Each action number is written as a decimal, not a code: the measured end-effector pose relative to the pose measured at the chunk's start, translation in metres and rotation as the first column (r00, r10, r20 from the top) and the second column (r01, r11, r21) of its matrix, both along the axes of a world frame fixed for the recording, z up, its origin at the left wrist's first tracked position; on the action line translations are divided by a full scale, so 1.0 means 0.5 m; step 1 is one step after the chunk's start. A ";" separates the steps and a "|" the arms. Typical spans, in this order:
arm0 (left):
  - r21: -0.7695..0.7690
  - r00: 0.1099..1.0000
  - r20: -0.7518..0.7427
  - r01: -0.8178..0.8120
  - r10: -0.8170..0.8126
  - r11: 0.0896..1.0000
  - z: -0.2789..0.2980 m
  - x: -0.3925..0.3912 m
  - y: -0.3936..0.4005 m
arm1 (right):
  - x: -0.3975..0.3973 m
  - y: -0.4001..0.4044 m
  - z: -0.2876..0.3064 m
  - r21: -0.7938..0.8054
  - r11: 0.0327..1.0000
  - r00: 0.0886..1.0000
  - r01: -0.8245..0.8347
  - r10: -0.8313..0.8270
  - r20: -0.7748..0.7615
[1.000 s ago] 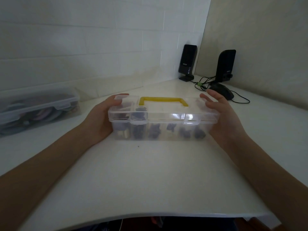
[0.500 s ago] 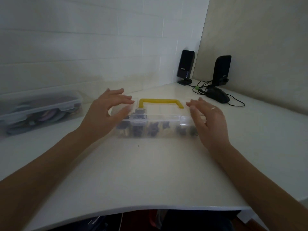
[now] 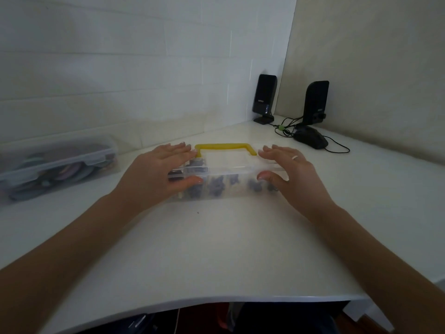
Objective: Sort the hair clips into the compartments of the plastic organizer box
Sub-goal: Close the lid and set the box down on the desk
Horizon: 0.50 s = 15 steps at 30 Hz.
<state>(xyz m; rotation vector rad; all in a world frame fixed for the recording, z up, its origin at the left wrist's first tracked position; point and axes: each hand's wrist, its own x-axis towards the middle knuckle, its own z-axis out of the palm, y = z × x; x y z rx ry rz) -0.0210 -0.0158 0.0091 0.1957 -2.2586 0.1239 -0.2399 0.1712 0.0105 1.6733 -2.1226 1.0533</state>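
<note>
The clear organizer box (image 3: 224,179) with the yellow handle (image 3: 222,147) is sitting lid-down-closed on the white desk (image 3: 216,249), lying between and partly beneath the left hand (image 3: 154,175) and the right hand (image 3: 291,175). Dark hair clips (image 3: 215,186) are showing only dimly through its front wall, and both box ends are being hidden by the hands. Each hand is spreading flat, fingers straight over the lid and thumb at the front wall, grasping nothing; actual contact cannot be told.
</note>
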 end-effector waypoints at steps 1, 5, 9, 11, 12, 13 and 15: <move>-0.033 1.000 0.002 -0.011 0.011 0.999 0.000 -0.001 0.001 | 0.003 -0.002 -0.001 0.002 1.000 0.999 0.017 -0.017 -0.032; -0.172 0.996 0.011 -0.081 0.084 0.982 -0.003 0.000 0.005 | 0.008 -0.019 -0.013 0.017 0.996 0.977 0.088 -0.083 -0.195; -0.240 0.987 -0.009 -0.158 0.160 0.958 -0.006 -0.003 0.007 | 0.019 -0.047 -0.031 0.095 0.972 0.923 0.217 -0.172 -0.343; -0.327 0.982 -0.062 -0.189 0.179 0.926 -0.014 -0.007 0.006 | 0.025 -0.062 -0.037 0.084 0.972 0.933 0.218 -0.182 -0.311; -0.371 0.982 -0.079 -0.189 0.172 0.909 -0.017 -0.009 0.006 | 0.028 -0.070 -0.039 0.079 0.975 0.941 0.209 -0.178 -0.287; -0.407 0.984 -0.079 -0.179 0.161 0.896 -0.020 -0.012 0.008 | 0.029 -0.081 -0.041 0.069 0.978 0.947 0.196 -0.171 -0.271; -0.446 0.985 -0.047 -0.168 0.164 0.879 -0.025 -0.017 0.011 | 0.028 -0.108 -0.043 0.055 0.985 0.961 0.162 -0.145 -0.237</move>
